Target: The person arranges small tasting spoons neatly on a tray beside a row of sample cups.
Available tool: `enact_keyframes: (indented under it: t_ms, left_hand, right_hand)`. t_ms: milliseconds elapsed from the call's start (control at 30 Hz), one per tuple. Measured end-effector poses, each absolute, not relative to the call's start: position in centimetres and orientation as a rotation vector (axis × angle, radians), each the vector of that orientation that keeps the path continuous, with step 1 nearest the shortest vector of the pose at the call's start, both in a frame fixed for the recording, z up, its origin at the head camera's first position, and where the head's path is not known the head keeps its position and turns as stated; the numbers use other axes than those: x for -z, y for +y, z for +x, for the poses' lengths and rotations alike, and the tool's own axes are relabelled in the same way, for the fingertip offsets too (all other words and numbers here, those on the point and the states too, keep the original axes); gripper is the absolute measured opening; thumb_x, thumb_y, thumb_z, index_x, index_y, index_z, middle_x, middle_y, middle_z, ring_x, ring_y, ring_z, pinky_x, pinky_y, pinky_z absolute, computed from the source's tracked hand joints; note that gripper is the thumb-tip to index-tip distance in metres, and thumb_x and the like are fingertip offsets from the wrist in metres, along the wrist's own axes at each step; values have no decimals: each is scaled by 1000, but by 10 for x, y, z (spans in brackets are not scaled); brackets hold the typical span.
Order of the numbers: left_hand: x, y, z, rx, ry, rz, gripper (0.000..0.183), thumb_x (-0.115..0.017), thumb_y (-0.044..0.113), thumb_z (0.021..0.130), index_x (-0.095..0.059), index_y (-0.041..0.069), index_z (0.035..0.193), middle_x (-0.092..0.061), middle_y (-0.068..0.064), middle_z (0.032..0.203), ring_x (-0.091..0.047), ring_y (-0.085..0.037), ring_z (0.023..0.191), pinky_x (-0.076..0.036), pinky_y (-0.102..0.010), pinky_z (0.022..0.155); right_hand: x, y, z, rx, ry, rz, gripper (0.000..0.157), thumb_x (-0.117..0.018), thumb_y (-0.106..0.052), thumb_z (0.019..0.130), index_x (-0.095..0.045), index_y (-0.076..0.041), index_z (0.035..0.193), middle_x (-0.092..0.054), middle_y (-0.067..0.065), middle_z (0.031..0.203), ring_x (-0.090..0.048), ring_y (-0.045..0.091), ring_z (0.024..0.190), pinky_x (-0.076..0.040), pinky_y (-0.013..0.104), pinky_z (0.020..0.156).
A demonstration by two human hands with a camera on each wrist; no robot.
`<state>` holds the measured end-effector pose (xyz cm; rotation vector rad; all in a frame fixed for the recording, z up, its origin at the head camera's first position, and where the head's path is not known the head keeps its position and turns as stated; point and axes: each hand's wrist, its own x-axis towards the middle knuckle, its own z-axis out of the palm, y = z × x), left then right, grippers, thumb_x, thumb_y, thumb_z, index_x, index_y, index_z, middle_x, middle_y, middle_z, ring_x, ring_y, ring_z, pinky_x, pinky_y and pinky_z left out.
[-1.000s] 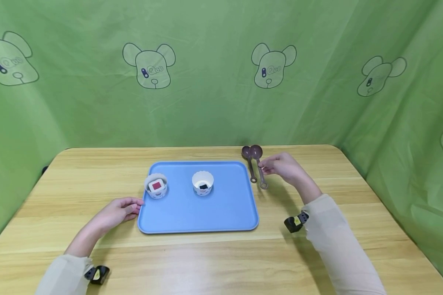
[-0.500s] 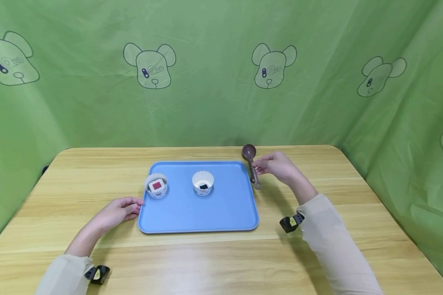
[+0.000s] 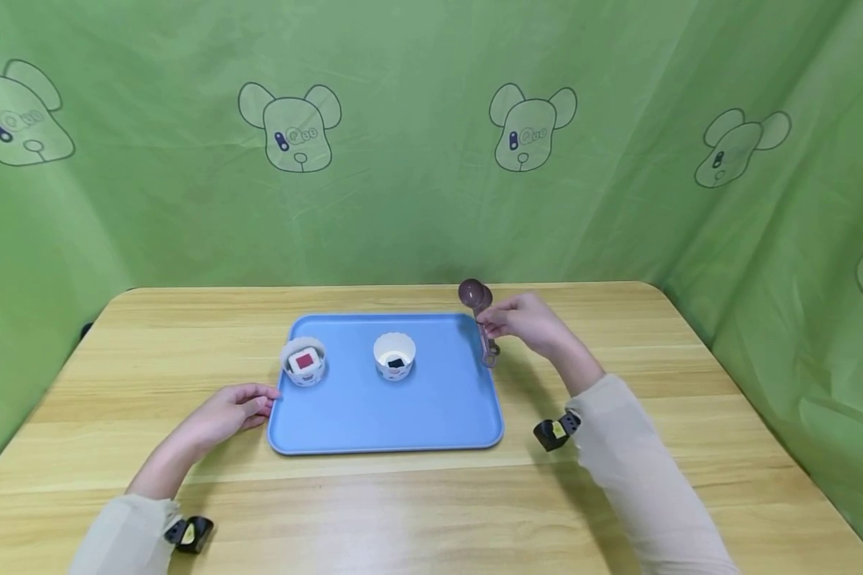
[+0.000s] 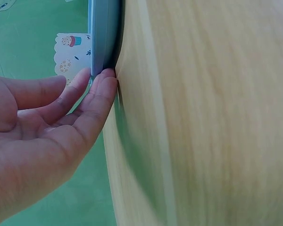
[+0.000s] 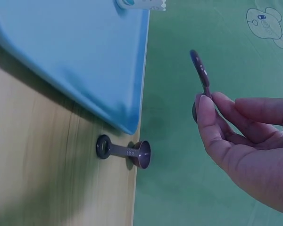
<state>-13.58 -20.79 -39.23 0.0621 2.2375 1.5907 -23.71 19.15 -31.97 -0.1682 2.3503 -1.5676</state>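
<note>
My right hand (image 3: 528, 321) pinches the handle of a dark brown measuring spoon (image 3: 471, 293) above the table by the tray's right back corner. In the right wrist view, the handle of the held measuring spoon (image 5: 200, 70) sticks up past my fingertips; its bowl is mostly hidden behind them. A second measuring spoon (image 5: 125, 150) lies on the table beneath, beside the tray's corner. My left hand (image 3: 230, 413) touches the left edge of the blue tray (image 3: 384, 427) with its fingertips, fingers gently bent. In the left wrist view, these fingers (image 4: 96, 96) lie at the tray's rim.
On the tray's left side stands a scalloped paper cup (image 3: 306, 378) holding a white block with a red patch (image 3: 304, 361). Another paper cup (image 3: 394, 349), nearer the middle, has a dark piece (image 3: 396, 363) inside. A green curtain (image 3: 417, 231) hangs behind the wooden table (image 3: 403, 519).
My right hand has moved left with the measuring spoon, which passes over the other spoon to the tray's right edge. My left hand and the tray stay where they were.
</note>
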Motion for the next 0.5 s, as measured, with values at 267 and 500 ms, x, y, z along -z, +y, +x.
enact_keyframes:
  t_ms: [267, 500]
  left_hand:
    - [392, -209, -136, -1594, 2233, 69, 30, -31, -4, 96, -40, -23, 118, -51, -26, 110, -53, -21, 98, -47, -36, 89]
    - [393, -208, -136, -1600, 2230, 65, 30, -32, -4, 96, -40, -23, 118, -52, -25, 109, -53, -19, 96, -48, -35, 89]
  right_hand:
    - [317, 179, -237, 1533, 2355, -170, 25, -46, 3, 92, -54, 19, 108, -57, 31, 106, -60, 19, 76, -51, 34, 83]
    - [318, 172, -237, 1534, 2360, -183, 24, -46, 3, 91, -55, 19, 107, -57, 30, 105, -61, 20, 75, -51, 38, 84]
